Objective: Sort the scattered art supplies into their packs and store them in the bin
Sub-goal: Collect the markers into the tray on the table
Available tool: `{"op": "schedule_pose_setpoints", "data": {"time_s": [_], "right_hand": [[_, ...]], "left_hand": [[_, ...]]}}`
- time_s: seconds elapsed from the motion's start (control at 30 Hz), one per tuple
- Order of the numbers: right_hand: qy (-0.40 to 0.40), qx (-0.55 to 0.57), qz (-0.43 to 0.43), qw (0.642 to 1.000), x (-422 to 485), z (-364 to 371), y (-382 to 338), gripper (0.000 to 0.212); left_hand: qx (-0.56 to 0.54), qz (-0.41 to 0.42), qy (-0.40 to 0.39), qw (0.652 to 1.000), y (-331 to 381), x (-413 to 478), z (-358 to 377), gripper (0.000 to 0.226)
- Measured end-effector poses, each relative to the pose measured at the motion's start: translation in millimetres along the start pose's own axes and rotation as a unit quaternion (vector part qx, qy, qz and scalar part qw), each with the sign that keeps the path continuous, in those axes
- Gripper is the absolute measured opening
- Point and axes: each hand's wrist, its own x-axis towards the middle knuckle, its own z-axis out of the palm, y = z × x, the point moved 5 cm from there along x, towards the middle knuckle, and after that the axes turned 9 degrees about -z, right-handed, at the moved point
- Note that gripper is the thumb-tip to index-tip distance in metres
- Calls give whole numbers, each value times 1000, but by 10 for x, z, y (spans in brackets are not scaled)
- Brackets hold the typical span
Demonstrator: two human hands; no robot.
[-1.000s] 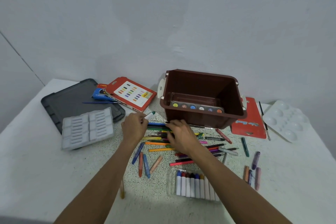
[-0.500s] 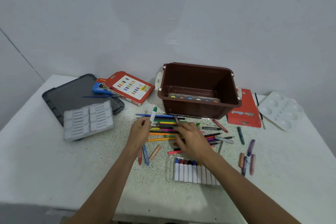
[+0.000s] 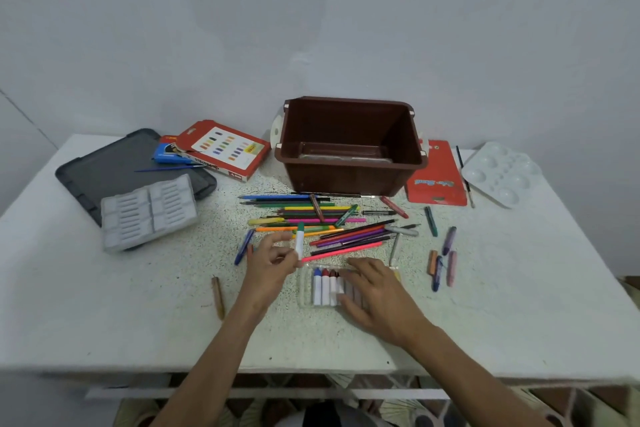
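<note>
Both hands have come back from the heap of coloured pencils (image 3: pixel 311 218) toward the near edge of the table (image 3: pixel 104 305). The left hand brought a marker along, and the right hand dropped onto the pack.

Both forearms reach in from six o'clock, bare and nearly straight, and converge slightly toward the middle of the table. The left hand (image 3: pixel 272 262) sits just at nine o'clock of the marker pack (image 3: pixel 313 288), with its fingers curled. It pinches the green-capped marker (image 3: pixel 300 240) between thumb and fingertips. The marker stands nearly upright with its cap pointing to twelve o'clock, and its white barrel overlaps the lowest pencils of the heap.

The right hand (image 3: pixel 375 293) lies palm down on the three o'clock half of the clear pack. Its fingers are loosely straight and spread and rest on the markers without gripping them. Blue, red and dark red caps show uncovered at the nine o'clock end of the pack.

The brown bin (image 3: pixel 346 180) stands at twelve o'clock, just beyond the pencils. A few crayons (image 3: pixel 443 263) lie at three o'clock of the pack, well apart from both hands.
</note>
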Motion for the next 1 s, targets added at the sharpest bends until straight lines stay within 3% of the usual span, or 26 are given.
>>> {"op": "schedule_pose_setpoints", "data": {"time_s": [0.1,0.17,0.37,0.57,0.63,0.83,1.0], "right_hand": [[-7,-22,-1,1000,-78,39,-1,47],[-5,-29,1,1000,-111,54,2,45],[7,-23,3,1000,-171,105,18,46],[7,-21,7,1000,-172,123,30,46],[5,-20,9,1000,-176,128,28,46],[4,-11,14,1000,-175,147,31,45],[8,-11,14,1000,-175,144,25,44]], "left_hand": [[17,17,-34,999,10,-74,39,71],[12,17,-59,998,13,-119,67,77],[30,-5,-80,996,-36,-194,78,55],[257,84,-24,962,-58,-216,90,48],[316,111,-10,942,-37,-234,119,56],[316,115,-47,940,-89,-188,179,66],[465,127,-42,875,-107,-153,177,61]]}}
